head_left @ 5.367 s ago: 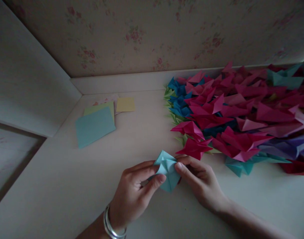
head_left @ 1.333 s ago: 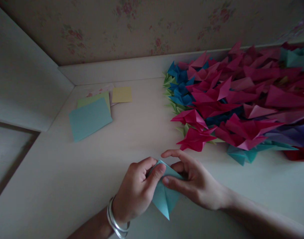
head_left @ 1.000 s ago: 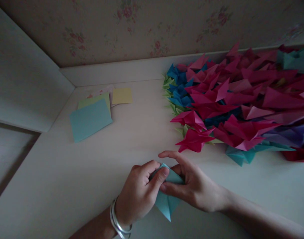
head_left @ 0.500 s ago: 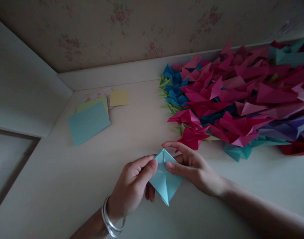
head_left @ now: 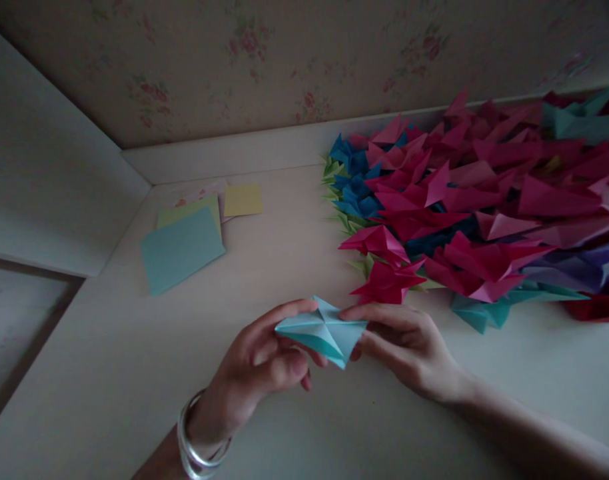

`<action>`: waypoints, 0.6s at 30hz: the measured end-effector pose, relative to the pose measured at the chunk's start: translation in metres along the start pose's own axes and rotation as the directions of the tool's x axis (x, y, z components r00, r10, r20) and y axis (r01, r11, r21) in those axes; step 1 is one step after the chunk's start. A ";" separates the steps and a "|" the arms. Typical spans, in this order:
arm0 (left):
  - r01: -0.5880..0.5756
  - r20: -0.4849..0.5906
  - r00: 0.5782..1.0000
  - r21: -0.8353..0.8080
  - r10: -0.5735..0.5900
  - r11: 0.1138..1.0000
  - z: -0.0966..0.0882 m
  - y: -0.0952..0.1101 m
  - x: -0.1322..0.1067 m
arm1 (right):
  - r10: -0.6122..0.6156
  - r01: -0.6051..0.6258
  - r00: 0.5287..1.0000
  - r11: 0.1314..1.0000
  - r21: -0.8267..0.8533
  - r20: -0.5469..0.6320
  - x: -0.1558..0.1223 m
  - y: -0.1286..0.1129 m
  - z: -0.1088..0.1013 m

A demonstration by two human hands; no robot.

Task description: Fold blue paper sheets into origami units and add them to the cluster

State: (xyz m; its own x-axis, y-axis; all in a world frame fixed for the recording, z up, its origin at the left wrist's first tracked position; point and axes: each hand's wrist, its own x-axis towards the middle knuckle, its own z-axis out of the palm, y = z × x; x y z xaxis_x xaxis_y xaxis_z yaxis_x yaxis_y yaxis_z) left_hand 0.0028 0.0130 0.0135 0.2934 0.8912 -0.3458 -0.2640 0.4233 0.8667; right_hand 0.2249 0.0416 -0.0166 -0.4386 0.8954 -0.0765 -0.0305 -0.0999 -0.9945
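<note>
A light blue origami paper [head_left: 329, 328], creased and partly opened out with its layers apart, is held above the white table between both hands. My right hand [head_left: 409, 343] pinches its right corner, thumb below and fingers on top. My left hand [head_left: 269, 357] supports the left side, the index finger along the upper edge and other fingers under the paper. Its thumb is off the paper. Part of the left fingers is hidden beneath the folds.
A large heap of folded paper pieces [head_left: 464, 200], mostly pink with blue, green and purple, covers the back right. Flat blue paper [head_left: 183, 250], green paper [head_left: 204, 205] and a yellow square [head_left: 243, 200] lie at left. A flowered wall [head_left: 284, 60] stands behind the table [head_left: 279, 253].
The paper has gone from a flat diamond to a partly opened shape, tilted and turned. My left thumb has come off it, and my right fingers have closed on the right corner.
</note>
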 end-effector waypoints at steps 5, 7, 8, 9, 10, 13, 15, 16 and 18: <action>-0.207 -0.009 0.957 0.679 0.290 0.705 -0.001 -0.007 0.005 | -0.234 0.191 0.967 0.929 -0.318 -0.102 0.000 0.001 0.003; -0.259 0.028 0.931 0.752 0.363 0.606 -0.001 -0.006 0.006 | -0.188 0.150 0.977 0.941 -0.303 -0.102 0.000 -0.001 0.004; -0.269 0.038 0.928 0.757 0.370 0.596 0.000 -0.005 0.006 | -0.144 0.115 0.986 0.952 -0.283 -0.085 0.000 -0.001 0.004; -0.270 0.046 0.932 0.749 0.360 0.605 0.001 -0.003 0.005 | -0.095 0.078 0.994 0.963 -0.259 -0.054 0.000 -0.002 0.005; -0.260 0.054 0.943 0.732 0.327 0.630 0.002 -0.001 0.005 | -0.046 0.042 0.999 0.972 -0.232 -0.014 0.000 -0.002 0.006; -0.174 0.077 0.983 0.669 0.166 0.722 0.004 0.000 0.005 | 0.072 -0.054 0.992 0.985 -0.161 0.104 0.000 -0.002 0.007; -0.121 0.074 0.993 0.640 0.096 0.759 0.004 0.000 0.005 | 0.114 -0.097 0.985 0.987 -0.128 0.133 -0.001 -0.002 0.007; -0.103 0.073 0.995 0.625 0.074 0.774 0.004 -0.001 0.004 | 0.119 -0.103 0.983 0.988 -0.117 0.139 -0.001 -0.002 0.007; -0.079 0.068 0.997 0.588 0.048 0.805 0.003 -0.001 0.004 | 0.100 -0.083 0.982 0.991 -0.109 0.159 0.000 -0.003 0.007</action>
State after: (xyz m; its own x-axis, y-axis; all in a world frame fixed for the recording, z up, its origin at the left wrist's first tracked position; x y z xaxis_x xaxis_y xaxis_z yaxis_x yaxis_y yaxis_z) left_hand 0.0066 0.0152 0.0119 0.3418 0.8975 -0.2787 0.3047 0.1747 0.9363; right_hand 0.2190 0.0386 -0.0128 -0.5764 0.8007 -0.1635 0.1045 -0.1263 -0.9865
